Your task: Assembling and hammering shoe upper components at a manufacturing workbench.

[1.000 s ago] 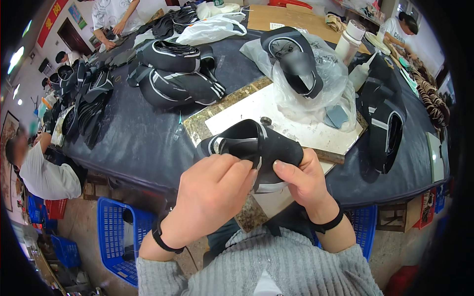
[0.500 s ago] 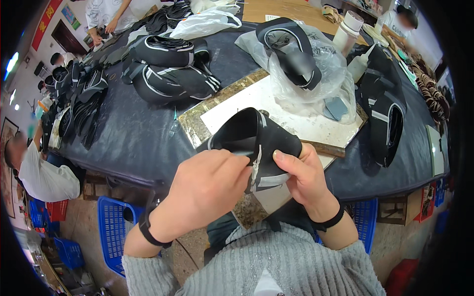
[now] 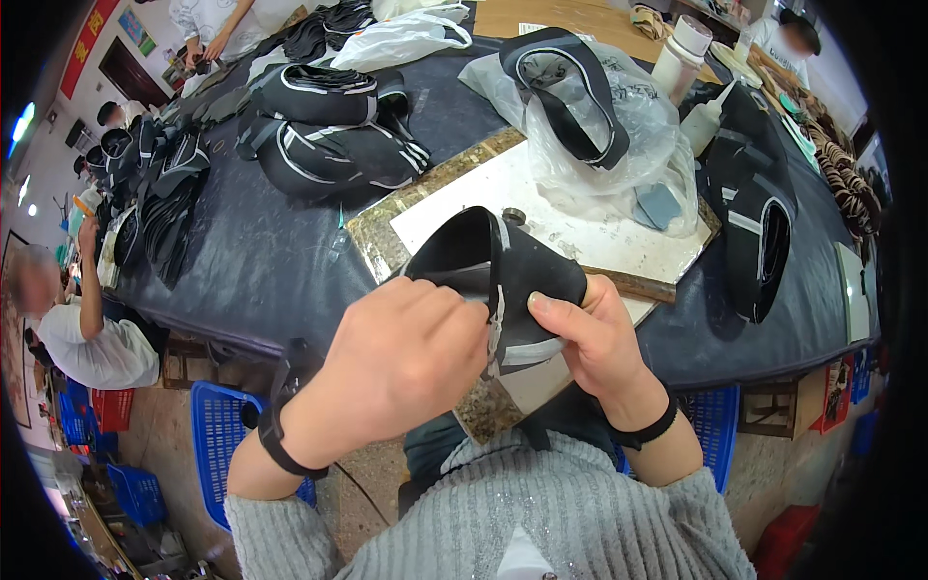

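A black, rubbery-looking fabric sleeve [image 3: 527, 275], bent into an open loop, is held up between my hands over the near end of the board. A whitish, glue-like line runs down its seam, and a grey strip crosses its lower part. My left hand [image 3: 411, 348] is closed at the sleeve's left edge, knuckles up, beside the seam; its fingertips are hidden. On the other side, my right hand [image 3: 590, 338] pinches the sleeve, thumb on the outer face and fingers behind. Under the sleeve lies the white-topped board [image 3: 435, 227] with worn, speckled edges.
A clear plastic bag [image 3: 648, 126] with a black fabric loop [image 3: 565, 97] on it covers the board's far part. Close by stand a squeeze bottle [image 3: 704, 126] and a white bottle [image 3: 681, 58]. Black bundles [image 3: 338, 155] lie at left. Blue baskets [image 3: 217, 445] flank me; co-workers sit around.
My left hand and forearm have shifted slightly left, and the sleeve has moved a little left with its loop tilted. Both hands keep their grip. A co-worker at left has raised an arm.
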A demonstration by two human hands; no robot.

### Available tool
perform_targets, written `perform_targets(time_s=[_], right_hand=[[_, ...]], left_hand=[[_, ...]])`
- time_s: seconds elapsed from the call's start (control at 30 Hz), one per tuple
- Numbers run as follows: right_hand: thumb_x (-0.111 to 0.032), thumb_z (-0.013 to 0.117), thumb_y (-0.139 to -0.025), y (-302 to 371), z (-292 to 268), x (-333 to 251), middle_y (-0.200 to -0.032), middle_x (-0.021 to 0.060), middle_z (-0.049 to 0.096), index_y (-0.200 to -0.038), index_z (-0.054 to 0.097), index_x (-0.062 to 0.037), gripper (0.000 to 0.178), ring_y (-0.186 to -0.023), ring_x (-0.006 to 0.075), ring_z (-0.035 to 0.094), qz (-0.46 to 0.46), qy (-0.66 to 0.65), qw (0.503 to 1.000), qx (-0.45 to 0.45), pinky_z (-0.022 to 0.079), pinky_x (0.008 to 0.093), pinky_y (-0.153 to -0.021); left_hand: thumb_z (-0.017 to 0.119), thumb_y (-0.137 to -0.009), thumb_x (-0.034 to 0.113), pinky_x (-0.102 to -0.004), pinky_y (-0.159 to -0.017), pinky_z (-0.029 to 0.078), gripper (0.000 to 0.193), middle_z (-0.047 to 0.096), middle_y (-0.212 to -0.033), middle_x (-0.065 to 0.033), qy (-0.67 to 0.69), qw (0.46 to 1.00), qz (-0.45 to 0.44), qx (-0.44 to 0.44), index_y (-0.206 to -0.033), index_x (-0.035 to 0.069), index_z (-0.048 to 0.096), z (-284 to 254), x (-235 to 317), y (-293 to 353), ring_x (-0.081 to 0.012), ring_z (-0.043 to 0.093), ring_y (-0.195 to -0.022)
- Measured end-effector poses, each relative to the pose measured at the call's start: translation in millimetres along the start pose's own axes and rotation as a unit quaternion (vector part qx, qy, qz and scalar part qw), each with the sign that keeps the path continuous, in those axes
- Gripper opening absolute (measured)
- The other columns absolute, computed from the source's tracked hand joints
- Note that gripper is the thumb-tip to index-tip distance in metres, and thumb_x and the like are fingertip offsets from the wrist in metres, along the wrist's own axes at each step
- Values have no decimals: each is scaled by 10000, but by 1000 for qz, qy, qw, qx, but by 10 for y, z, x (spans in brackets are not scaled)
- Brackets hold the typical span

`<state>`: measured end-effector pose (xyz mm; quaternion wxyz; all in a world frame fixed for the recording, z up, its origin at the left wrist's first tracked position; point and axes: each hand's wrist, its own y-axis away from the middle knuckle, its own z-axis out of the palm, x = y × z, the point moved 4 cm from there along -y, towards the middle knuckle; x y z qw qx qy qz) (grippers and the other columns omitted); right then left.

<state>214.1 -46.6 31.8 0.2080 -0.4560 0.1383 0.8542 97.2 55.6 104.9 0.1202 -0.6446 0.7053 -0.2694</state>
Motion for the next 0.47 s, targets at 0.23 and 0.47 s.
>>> perform_targets(time_s=[0.23,0.47], right_hand=[[-108,610,-913,3,-43,-19,-812,-20,641,-917,674,14,138,-730,29,532,-21,86,994,-64,443,220,-642],[-105,598,-915,-14,-46,-32,-921,56,688,-1014,659,27,176,-839,91,629,5,-12,1000,-16,504,232,-764]], left_hand=[[698,-620,-18,-308,-531,453,159,571,-652,-61,-38,998,47,-28,-741,32,607,108,-41,-31,-209,576,-578],[685,-661,-44,-268,-519,484,137,618,-652,-71,121,989,-87,-3,-775,25,656,-32,-156,2,-193,643,-593]])
